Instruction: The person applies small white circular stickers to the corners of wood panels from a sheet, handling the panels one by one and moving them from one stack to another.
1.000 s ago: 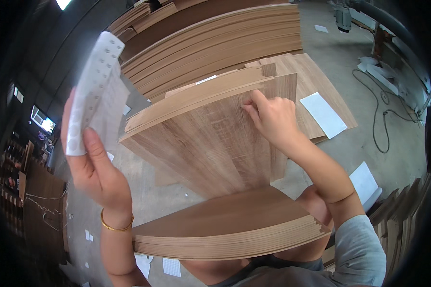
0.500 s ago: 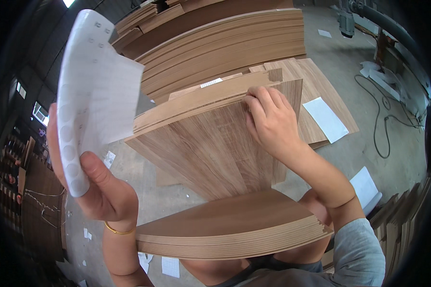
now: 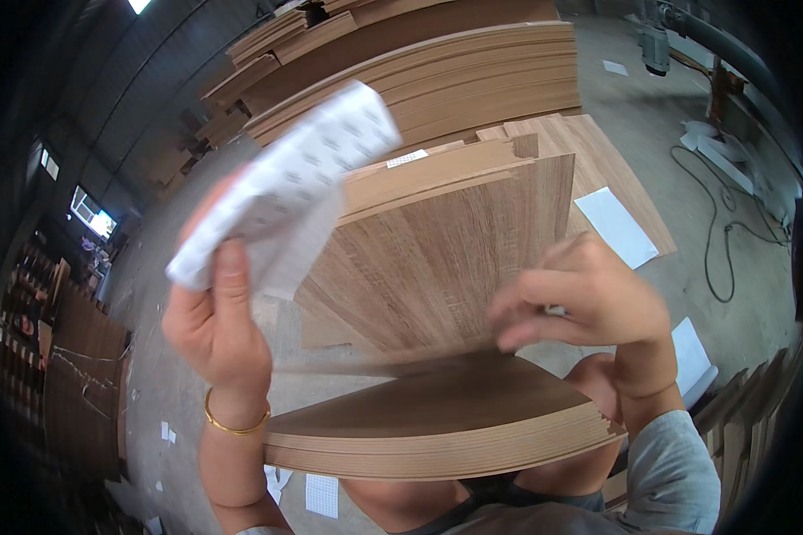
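Gripping a curled white sheet (image 3: 285, 178) in the left hand (image 3: 219, 330), left of the frame's upper middle, with thumb and fingers clamped on its lower end. Holding the right hand (image 3: 593, 294), blurred, at right of centre, in front of an upright wooden board (image 3: 410, 267) near the middle. Curling its fingers inward near a small white spot (image 3: 555, 310); cannot tell whether pressed together or closed on anything. Wearing a gold bracelet (image 3: 236, 430) at lower left. Having a stack of thin boards (image 3: 446, 453) over the thighs (image 3: 391, 501) at bottom centre. Facing more stacked boards (image 3: 482, 85) at top centre, a white paper (image 3: 620, 227) at right of centre, and a dark cable (image 3: 732, 259) at far right
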Action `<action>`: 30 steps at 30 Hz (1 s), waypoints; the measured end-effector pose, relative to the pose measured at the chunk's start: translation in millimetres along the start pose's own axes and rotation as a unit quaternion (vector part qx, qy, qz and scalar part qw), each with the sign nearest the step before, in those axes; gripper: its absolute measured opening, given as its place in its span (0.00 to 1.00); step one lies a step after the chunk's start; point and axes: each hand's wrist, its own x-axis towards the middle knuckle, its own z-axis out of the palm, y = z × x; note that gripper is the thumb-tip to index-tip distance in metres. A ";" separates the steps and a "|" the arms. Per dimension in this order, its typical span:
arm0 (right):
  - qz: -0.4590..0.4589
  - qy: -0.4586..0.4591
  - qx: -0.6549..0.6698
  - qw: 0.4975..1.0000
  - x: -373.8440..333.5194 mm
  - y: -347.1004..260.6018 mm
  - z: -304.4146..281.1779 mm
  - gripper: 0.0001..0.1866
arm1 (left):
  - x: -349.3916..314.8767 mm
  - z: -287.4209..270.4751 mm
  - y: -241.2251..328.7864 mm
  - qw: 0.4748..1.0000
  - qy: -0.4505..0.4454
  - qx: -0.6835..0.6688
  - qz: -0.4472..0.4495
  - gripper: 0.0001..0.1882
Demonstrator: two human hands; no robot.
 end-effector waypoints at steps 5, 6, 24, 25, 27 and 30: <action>-0.116 0.399 -0.012 0.909 17.4 11.0 20.6 0.20 | -9.3 30.4 15.7 0.958 -0.127 -0.117 -0.227 0.13; -0.114 0.401 -0.012 0.909 24.2 13.5 23.9 0.20 | -10.6 34.1 18.7 0.958 -0.129 -0.116 -0.227 0.13; 0.050 0.218 0.361 0.905 27.9 12.7 40.4 0.17 | -16.7 55.3 24.6 0.875 -0.173 -0.225 -0.391 0.09; 0.080 0.197 0.395 0.894 28.0 12.5 40.0 0.15 | -16.6 56.9 23.2 0.906 -0.185 -0.209 -0.317 0.09; 0.109 0.176 0.427 0.880 29.6 15.0 42.7 0.13 | -15.0 56.6 25.1 0.906 -0.200 -0.197 -0.318 0.09; -0.028 0.273 0.222 0.936 33.3 21.3 52.0 0.10 | -17.1 57.2 24.8 0.908 -0.214 -0.170 -0.318 0.08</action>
